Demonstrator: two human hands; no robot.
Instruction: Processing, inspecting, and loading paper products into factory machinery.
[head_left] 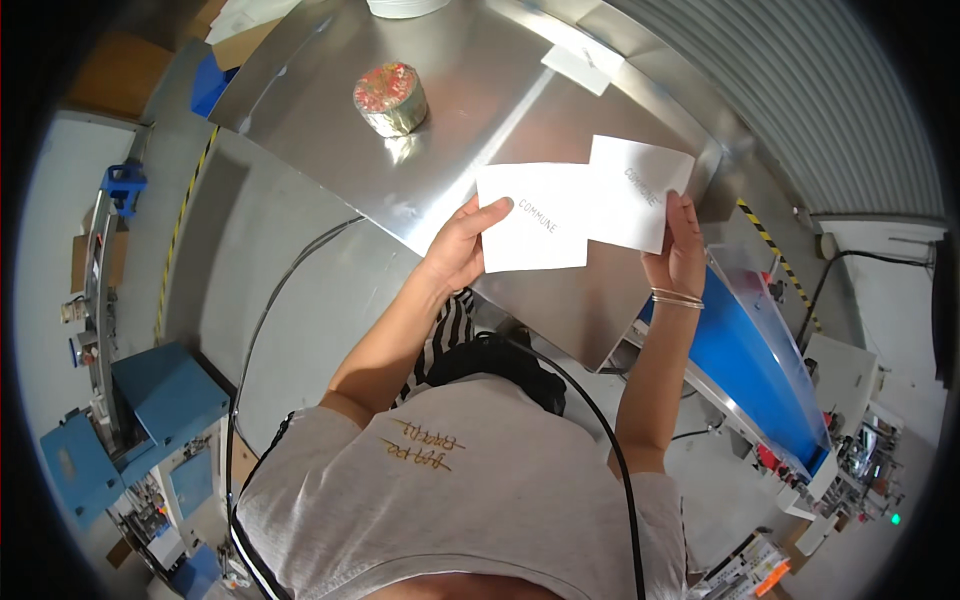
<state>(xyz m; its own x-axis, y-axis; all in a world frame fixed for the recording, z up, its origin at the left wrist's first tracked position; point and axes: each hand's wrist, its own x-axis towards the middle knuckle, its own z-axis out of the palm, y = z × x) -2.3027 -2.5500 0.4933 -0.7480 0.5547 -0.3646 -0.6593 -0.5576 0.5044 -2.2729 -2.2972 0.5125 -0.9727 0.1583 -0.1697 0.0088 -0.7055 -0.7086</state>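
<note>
Two square white paper pieces with small dark print are held up side by side over a shiny metal table [310, 120]. My left hand [465, 240] pinches the left paper piece [540, 235] at its left edge, thumb on top. The right paper piece [625, 205] sits a little higher, gripped at its right edge by my right hand [680, 250], with thin bangles at that wrist. The two pieces meet or slightly overlap along their inner edges. Fingers behind both papers are hidden.
On the table stands a roll of tape [392, 100] with a red-patterned top. A white block [580, 68] lies by the raised back edge, and a white round thing [405, 6] is at the far rim. A blue conveyor belt [745, 350] runs at the right. Black cables hang near my body.
</note>
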